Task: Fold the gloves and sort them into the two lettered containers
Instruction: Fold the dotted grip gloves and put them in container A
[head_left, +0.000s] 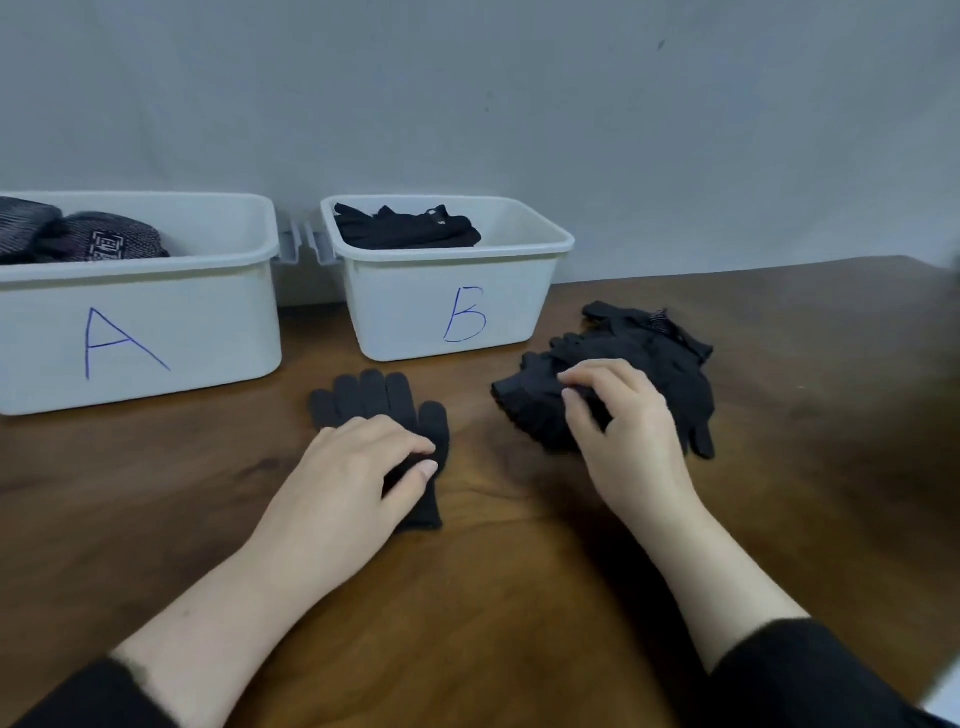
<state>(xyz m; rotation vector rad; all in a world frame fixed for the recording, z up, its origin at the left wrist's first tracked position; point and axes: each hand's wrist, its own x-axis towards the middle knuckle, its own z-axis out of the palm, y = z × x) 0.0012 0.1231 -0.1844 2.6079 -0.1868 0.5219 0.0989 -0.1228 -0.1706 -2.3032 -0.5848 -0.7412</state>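
A black knit glove (371, 400) lies flat on the brown table, fingers pointing away from me. My left hand (358, 478) rests on its palm and cuff, fingers bent, thumb and fingertips pinching the fabric. To the right sits a heap of black gloves (654, 364). My right hand (623, 431) is on the heap's near left side, fingers curled into the top glove's fabric. Container A (156, 332) stands at the back left with grey patterned gloves (98, 239) inside. Container B (447, 312) stands beside it, holding folded black gloves (405, 228).
The two white containers stand against a grey wall (519, 104), their handles nearly touching. The wooden table (493, 597) stretches toward me and to the right. My dark sleeves cover both forearms at the bottom edge.
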